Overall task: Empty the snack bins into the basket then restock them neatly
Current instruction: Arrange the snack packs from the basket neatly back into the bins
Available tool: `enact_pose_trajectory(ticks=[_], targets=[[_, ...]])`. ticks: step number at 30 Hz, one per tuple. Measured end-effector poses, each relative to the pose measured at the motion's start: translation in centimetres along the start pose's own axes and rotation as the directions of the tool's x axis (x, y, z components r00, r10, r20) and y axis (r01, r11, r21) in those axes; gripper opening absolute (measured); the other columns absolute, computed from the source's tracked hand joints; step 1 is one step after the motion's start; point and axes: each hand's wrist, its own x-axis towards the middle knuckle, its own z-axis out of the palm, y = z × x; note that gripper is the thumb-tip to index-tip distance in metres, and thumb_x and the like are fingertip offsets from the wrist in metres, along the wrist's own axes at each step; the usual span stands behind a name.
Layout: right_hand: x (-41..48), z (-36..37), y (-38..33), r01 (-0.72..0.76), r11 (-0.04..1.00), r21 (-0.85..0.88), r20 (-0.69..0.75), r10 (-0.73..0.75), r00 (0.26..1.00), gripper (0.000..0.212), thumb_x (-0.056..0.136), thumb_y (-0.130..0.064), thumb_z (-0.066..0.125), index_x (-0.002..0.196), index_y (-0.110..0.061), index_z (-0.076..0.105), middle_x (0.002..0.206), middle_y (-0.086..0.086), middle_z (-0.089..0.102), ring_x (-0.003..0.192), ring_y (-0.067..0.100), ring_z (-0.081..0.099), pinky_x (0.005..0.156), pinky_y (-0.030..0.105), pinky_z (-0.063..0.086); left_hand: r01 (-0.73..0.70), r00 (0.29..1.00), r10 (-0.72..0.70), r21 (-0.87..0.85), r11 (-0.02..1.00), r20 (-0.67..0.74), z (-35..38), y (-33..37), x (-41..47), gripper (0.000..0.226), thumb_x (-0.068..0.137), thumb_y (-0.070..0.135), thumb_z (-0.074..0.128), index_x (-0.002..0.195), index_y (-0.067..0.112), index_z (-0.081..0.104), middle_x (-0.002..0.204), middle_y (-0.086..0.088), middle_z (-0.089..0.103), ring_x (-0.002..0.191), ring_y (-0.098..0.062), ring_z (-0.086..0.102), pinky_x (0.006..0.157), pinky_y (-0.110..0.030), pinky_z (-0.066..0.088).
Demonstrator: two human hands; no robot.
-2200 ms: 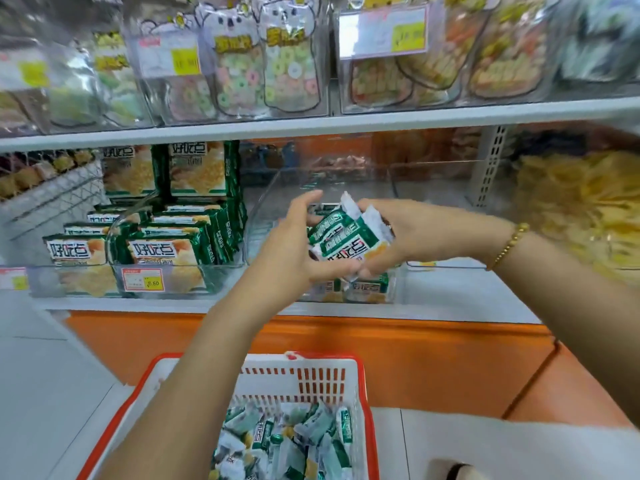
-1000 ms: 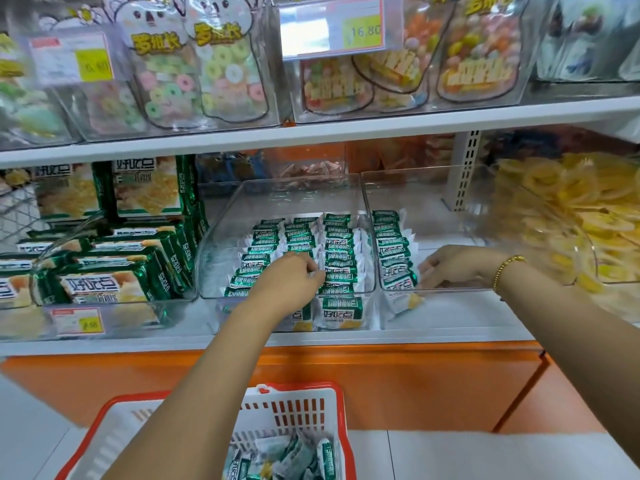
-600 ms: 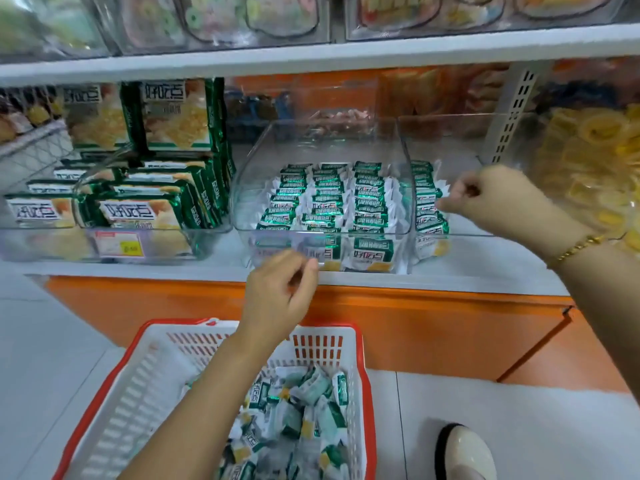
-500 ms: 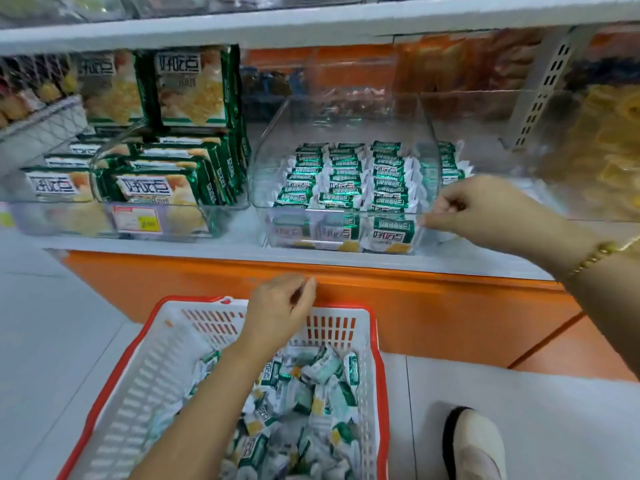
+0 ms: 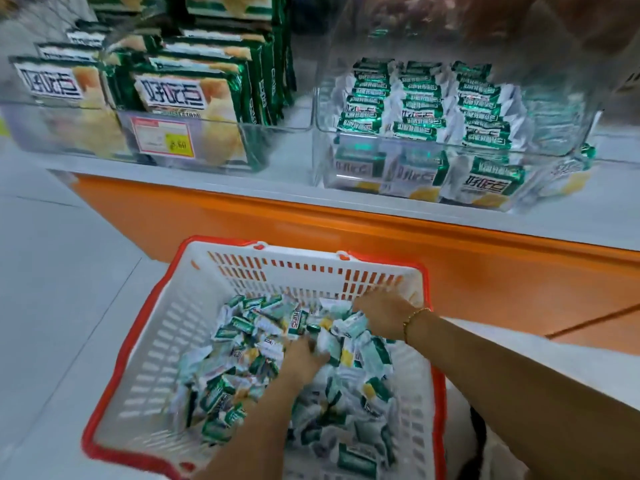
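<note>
Lying loose in the white basket, the snack packets are touched by the left hand and right hand. Fingers are buried among them; neither grip can be judged. Neat packet rows are held in the clear bin above.

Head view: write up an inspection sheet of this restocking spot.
Surface: white shelf over an orange base.
Job's things: clear bin holds small packets in neat rows; basket on the floor holds a loose heap.
Clutter: nothing seen.
Hands: left hand and right hand both down in the heap; grip unclear.
Cables: nothing seen.
Surroundings: neighbouring bin of larger packs, price tag on it; pale floor.
</note>
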Motion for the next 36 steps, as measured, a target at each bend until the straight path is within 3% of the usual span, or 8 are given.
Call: enact_pose_trajectory(ticks=[5,11,15,19,24,27,33,36], targets=[[2.1,2.1,0.3,-0.022,0.994,-0.108,-0.036,0.018,0.999,0.050,0.088,0.007,0.044,0.136,-0.008,0.042,0.131,0.018,0.053,0.116,0.034,0.053,0.094,0.039,0.047,0.113,0.993,-0.114,-0.039,0.993,-0.033,2.2,0.9,1.7,0.044,0.085,0.024,0.067,0.121,0.004,0.054,0.112,-0.012,0.063,0.084,-0.020,0.054,0.065,-0.027,0.043],[3.1,3.0,-0.5,-0.088,0.974,-0.211,-0.012,0.088,0.996,0.056,0.091,0.007,0.041,0.144,0.007,0.024,0.140,0.022,0.044,0.117,0.035,0.053,0.092,0.040,0.047,0.186,0.978,-0.201,-0.195,0.963,-0.058,3.1,1.0,2.5,0.035,0.080,0.018,0.068,0.111,0.003,0.064,0.104,-0.013,0.067,0.092,-0.028,0.063,0.070,-0.031,0.051],[2.9,2.9,-1.2,-0.105,0.972,-0.212,0.019,0.111,0.994,0.048,0.086,0.011,0.044,0.133,0.004,0.048,0.136,0.022,0.046,0.109,0.035,0.056,0.086,0.040,0.049,0.219,0.973,-0.229,-0.262,0.940,-0.006,1.6,0.8,2.6,0.026,0.085,0.011,0.064,0.111,0.006,0.062,0.082,-0.002,0.058,0.068,-0.015,0.055,0.068,-0.028,0.053],[1.5,2.2,-1.5,-0.170,0.985,0.025,-0.035,0.171,0.985,0.045,0.088,0.002,0.047,0.132,-0.008,0.052,0.127,0.016,0.055,0.110,0.029,0.056,0.091,0.033,0.046,0.215,0.977,-0.207,-0.306,0.928,0.058,-0.9,0.6,2.4,0.065,0.086,0.001,0.058,0.146,0.002,0.032,0.131,-0.015,0.054,0.107,-0.032,0.059,0.084,-0.035,0.050],[-2.2,0.5,-1.4,-0.197,0.827,0.527,-0.187,0.339,0.922,0.045,0.091,-0.019,0.059,0.135,-0.019,0.051,0.135,0.002,0.055,0.102,0.020,0.063,0.085,0.026,0.051,0.076,0.994,-0.049,-0.298,0.952,0.097,-5.2,1.9,-0.2,0.045,0.083,-0.014,0.052,0.123,0.006,0.059,0.068,-0.004,0.066,0.051,-0.019,0.045,0.059,-0.032,0.040],[-4.1,-0.8,-2.0,-0.075,0.756,0.650,-0.344,0.381,0.858,0.041,0.091,-0.020,0.061,0.131,-0.025,0.053,0.132,0.000,0.054,0.092,0.014,0.063,0.076,0.018,0.048,-0.098,0.978,0.145,-0.285,0.954,0.149,-7.2,4.1,-2.5,0.043,0.079,-0.014,0.061,0.099,0.023,0.070,0.095,0.011,0.056,0.053,-0.011,0.048,0.057,-0.037,0.047],[-7.9,-4.4,-5.0,0.271,0.687,0.674,-0.612,0.313,0.726,0.038,0.089,-0.011,0.064,0.121,-0.030,0.059,0.123,-0.011,0.048,0.091,-0.005,0.056,0.087,0.007,0.045,-0.358,0.929,0.359,-0.485,0.798,-0.095,-9.3,9.3,-7.7,0.047,0.075,-0.017,0.064,0.099,0.024,0.065,0.110,-0.005,0.052,0.073,-0.020,0.051,0.063,-0.025,0.049],[-10.2,-5.6,-6.4,0.379,0.661,0.647,-0.685,0.287,0.670,0.044,0.089,-0.012,0.063,0.117,-0.044,0.053,0.121,-0.018,0.044,0.101,-0.021,0.046,0.084,0.000,0.041,-0.288,0.945,0.292,-0.810,0.512,-0.151,-9.2,10.5,-9.1,0.050,0.077,-0.022,0.056,0.112,0.015,0.058,0.106,-0.018,0.064,0.083,-0.031,0.059,0.071,-0.033,0.055]])
